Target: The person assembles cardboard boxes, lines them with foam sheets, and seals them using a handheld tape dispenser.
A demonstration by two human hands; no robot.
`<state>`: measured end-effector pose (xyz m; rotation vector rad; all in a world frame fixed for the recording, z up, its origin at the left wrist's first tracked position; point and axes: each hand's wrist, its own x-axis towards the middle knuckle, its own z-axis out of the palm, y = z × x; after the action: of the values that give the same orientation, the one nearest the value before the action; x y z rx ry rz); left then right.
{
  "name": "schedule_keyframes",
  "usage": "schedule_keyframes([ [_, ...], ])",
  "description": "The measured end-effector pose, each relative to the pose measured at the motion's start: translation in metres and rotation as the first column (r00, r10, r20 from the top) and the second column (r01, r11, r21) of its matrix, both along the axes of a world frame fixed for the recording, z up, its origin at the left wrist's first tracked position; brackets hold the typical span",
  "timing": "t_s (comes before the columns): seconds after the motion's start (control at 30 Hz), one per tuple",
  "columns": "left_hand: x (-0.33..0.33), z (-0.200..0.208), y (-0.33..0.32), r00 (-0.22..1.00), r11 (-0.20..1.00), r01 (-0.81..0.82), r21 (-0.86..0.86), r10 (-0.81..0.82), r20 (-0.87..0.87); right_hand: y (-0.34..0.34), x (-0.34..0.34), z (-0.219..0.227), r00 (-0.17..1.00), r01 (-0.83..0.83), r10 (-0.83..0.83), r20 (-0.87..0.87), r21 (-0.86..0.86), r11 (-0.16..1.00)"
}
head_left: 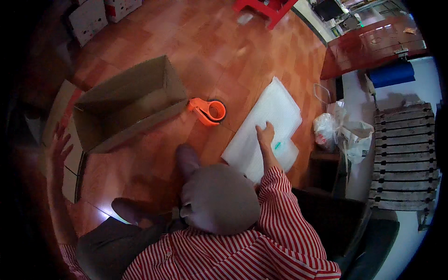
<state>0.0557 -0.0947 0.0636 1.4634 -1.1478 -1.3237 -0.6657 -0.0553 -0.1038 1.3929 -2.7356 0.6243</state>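
Observation:
My left hand (59, 145) has its fingers spread at the far left, over or against a flat cardboard piece (71, 161); whether it touches is hard to tell. Just right of it stands an open, seemingly empty cardboard box (130, 100). My right hand (265, 134) rests on a stack of white, translucent packing sheets (280, 105), thumb and a finger apart, gripping nothing visible. A small green mark shows on the sheets beside my wrist. Between box and sheets lies an orange tape dispenser (205, 112) with a round hub.
At the right, plastic bags (326, 130) lie beside a slatted grey rack (403, 156). A dark open container (326, 219) stands by my right arm. A red stool (266, 9) is at the top, white boxes (88, 21) at the top left. The floor is wood-patterned.

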Motion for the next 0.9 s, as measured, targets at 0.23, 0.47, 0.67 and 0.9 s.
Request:
schedule_keyframes([
  [0.23, 0.024, 0.042, -0.046, 0.959, 0.997, 0.056, -0.048, -0.04, 0.281, 0.057, 0.001, -0.047, 0.972, 0.144, -0.192, 0.136, 0.297, 0.944],
  [0.47, -0.049, 0.083, -0.059, 0.957, 1.0, 0.023, 0.0, -0.022, 0.288, 0.058, -0.022, -0.034, 0.972, 0.139, -0.186, 0.143, 0.286, 0.948],
  [0.67, -0.083, 0.096, -0.068, 0.946, 0.999, 0.01, -0.03, 0.0, 0.325, 0.026, -0.063, 0.046, 0.99, -0.138, 0.137, 0.023, 0.28, 0.95],
  [0.9, -0.133, 0.12, -0.078, 0.95, 0.967, 0.211, -0.139, -0.17, 0.262, -0.045, -0.019, 0.231, 0.954, -0.298, 0.292, 0.061, 0.228, 0.927],
])
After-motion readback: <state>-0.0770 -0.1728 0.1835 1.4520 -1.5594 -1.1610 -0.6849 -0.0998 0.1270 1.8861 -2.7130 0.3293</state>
